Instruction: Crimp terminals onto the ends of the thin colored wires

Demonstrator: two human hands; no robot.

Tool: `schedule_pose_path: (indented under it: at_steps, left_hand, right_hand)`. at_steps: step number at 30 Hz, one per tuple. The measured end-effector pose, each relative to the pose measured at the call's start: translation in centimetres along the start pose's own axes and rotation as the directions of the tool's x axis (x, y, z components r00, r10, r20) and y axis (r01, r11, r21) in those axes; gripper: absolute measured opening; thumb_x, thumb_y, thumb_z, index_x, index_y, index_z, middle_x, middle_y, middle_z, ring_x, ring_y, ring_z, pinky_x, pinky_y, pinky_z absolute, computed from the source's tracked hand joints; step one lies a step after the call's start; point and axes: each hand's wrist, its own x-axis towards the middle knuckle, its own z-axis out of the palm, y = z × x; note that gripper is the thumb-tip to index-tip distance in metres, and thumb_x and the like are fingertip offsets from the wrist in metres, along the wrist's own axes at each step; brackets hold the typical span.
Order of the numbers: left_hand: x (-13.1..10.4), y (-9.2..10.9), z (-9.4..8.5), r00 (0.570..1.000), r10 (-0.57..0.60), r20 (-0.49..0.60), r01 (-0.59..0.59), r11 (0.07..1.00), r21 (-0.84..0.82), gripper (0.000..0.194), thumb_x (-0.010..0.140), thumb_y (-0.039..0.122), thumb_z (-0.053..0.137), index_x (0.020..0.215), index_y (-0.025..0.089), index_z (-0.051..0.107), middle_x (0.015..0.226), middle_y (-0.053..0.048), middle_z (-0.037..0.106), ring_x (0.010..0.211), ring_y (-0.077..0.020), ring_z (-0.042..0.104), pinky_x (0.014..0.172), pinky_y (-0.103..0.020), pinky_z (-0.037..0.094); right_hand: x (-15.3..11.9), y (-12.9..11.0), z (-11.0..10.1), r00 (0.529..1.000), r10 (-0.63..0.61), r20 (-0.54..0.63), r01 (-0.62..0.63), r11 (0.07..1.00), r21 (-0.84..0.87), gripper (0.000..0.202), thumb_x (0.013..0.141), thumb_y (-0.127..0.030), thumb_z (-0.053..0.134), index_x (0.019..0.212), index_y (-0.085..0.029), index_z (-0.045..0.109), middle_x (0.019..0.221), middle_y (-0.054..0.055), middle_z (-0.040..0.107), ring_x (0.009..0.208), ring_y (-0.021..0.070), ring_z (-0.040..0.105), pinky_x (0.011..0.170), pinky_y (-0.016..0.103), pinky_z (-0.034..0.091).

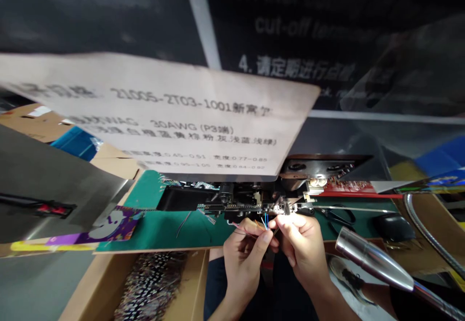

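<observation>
Two hands pinch thin wires near a machine over a green worktop, cardboard box below.

Thin, loose wires, blue, white and orange among them, are pinched in the left hand, right beside the right hand. The blue ones point nearly upright, the white and orange lean left, and pinkish strands trail leftward; whether any tips touch the machine is unclear.
</observation>
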Motion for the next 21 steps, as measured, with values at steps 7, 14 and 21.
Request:
schedule_pose_path:
  at_steps: [7, 14, 21]
  left_hand:
    - [-0.1, 0.1, 0.1, 1.0, 0.018, -0.013, -0.018, 1.0, -0.018, 0.026, 0.103, 0.036, 0.085, 0.086, 0.021, 0.074, 0.071, 0.0, 0.079, 0.057, -0.0152, 0.074, 0.06, -0.021, 0.062]
    - [0.2, 0.2, 0.1, 1.0, 0.02, 0.002, -0.02, 0.999, -0.029, 0.026, 0.103, 0.036, 0.086, 0.085, 0.02, 0.074, 0.073, -0.001, 0.081, 0.059, -0.016, 0.076, 0.06, -0.022, 0.063]
    - [0.0, 0.4, 0.3, 0.994, -0.072, 0.084, 0.081, 0.991, -0.108, 0.033, 0.101, 0.041, 0.087, 0.082, 0.019, 0.071, 0.069, -0.002, 0.079, 0.059, -0.0189, 0.076, 0.06, -0.028, 0.064]
  right_hand:
    - [-0.1, -0.6, 0.4, 1.0, 0.017, -0.023, -0.018, 1.0, -0.009, 0.053, 0.099, -0.065, 0.084, 0.084, -0.015, 0.088, 0.04, -0.008, 0.047, 0.036, 0.0081, 0.033, 0.048, 0.026, 0.039]
    - [-0.1, -0.6, 0.3, 1.0, 0.01, -0.004, -0.01, 1.0, -0.024, 0.051, 0.101, -0.064, 0.082, 0.087, -0.016, 0.09, 0.04, -0.007, 0.048, 0.037, 0.0085, 0.036, 0.049, 0.025, 0.043]
    - [-0.7, -1.8, 0.3, 0.999, -0.038, 0.016, 0.041, 0.975, -0.218, 0.041, 0.102, -0.054, 0.081, 0.088, -0.017, 0.09, 0.049, -0.004, 0.058, 0.041, 0.0106, 0.045, 0.045, 0.022, 0.038]
